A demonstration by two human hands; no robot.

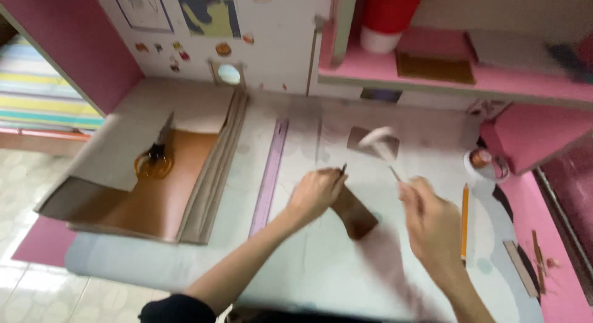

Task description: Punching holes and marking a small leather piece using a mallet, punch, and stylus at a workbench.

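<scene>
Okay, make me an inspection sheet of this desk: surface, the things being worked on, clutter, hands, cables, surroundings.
Surface: pale desk top, largely covered.
Job's things: brown card strip under left hand; thin blurred tool in right hand.
Clutter: purple ruler, orange pencil, scissors on brown cardboard sheets, tape roll.
Hands: left hand holds a dark pointed stick; right hand grips the tool.
Cables: nothing seen.
Surroundings: pink shelf, stickered white panel, tiled floor.

A red-and-white cylindrical container is standing on the pink shelf; small colourful stickers are dotting the white wall.
</scene>
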